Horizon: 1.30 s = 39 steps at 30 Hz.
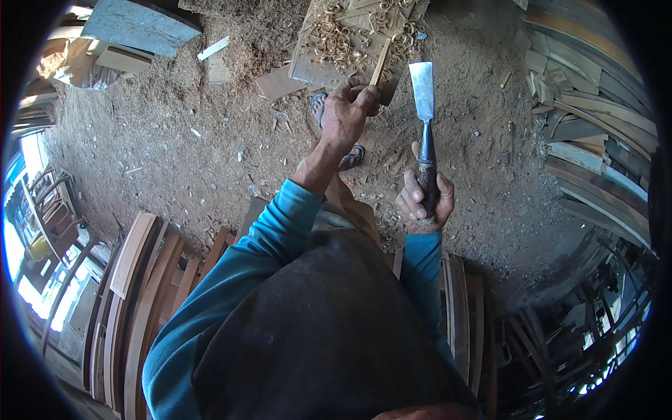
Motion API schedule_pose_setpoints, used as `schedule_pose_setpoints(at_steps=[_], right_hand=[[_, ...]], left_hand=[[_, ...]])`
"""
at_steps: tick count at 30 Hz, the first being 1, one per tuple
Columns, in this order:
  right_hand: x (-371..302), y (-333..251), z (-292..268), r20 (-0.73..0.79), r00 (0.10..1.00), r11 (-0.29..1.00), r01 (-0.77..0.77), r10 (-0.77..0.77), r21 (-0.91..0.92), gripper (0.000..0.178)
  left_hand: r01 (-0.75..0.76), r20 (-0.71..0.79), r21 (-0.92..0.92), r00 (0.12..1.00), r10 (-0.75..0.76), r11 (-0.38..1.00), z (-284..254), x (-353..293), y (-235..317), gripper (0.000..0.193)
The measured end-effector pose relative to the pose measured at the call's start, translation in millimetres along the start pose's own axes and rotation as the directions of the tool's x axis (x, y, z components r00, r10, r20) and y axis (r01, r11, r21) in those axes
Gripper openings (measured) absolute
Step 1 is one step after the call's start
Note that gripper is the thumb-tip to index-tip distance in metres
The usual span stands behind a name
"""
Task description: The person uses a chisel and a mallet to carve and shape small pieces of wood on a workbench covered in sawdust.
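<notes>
My right hand point(425, 201) is wrapped round the dark handle of a wide-bladed chisel point(423, 91), whose flat metal blade points away from me. With my left hand point(346, 108) I pinch a thin, light wooden strip point(381, 61) near its closer end. The strip slants up over a wooden work board point(308, 59) strewn with curled wood shavings point(343, 35). The chisel blade lies just right of the board, apart from the strip. Part of the strip's lower end is hidden by my fingers.
Sawdust and scraps cover the ground point(182, 154). Stacked curved planks point(595, 140) line the right side, and more boards point(140, 294) stand at the lower left. A pale blue board point(140, 26) lies at the upper left. My sandalled foot point(352, 157) shows below the work board.
</notes>
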State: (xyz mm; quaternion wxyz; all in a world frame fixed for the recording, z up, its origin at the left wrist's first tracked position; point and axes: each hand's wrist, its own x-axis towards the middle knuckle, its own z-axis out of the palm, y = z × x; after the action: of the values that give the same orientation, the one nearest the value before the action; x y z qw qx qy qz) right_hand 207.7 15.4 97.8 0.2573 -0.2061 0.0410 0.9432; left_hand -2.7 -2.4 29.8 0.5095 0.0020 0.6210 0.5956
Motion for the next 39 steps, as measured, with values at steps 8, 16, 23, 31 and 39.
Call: schedule_pose_setpoints(at_steps=[8,16,23,31,39], right_hand=[[-1,15,44,-0.211,0.94,0.31,-0.123,-0.268,-0.943,0.068],[-6,47,23,-0.035,0.923,-0.274,-0.149,-0.382,-0.95,0.054],[5,49,19,-0.067,0.91,-0.262,-0.188,-0.41,-0.947,0.052],[35,49,17,0.04,0.886,-0.341,-0.135,-0.462,-0.93,0.05],[91,32,29,-0.032,0.87,-0.273,-0.189,-0.493,-0.943,0.052]], left_hand=[[-0.017,0.098,-0.016,0.995,0.018,1.0,-7,-2,-3,0.036],[-0.119,-0.053,0.167,0.99,0.129,0.979,6,-5,-21,0.03],[-0.149,-0.09,0.213,0.981,0.171,0.966,10,-3,-25,0.029],[-0.178,-0.077,0.26,0.976,0.204,0.949,10,-4,-16,0.03],[-0.198,-0.071,0.197,0.974,0.216,0.96,12,-5,-15,0.031]])
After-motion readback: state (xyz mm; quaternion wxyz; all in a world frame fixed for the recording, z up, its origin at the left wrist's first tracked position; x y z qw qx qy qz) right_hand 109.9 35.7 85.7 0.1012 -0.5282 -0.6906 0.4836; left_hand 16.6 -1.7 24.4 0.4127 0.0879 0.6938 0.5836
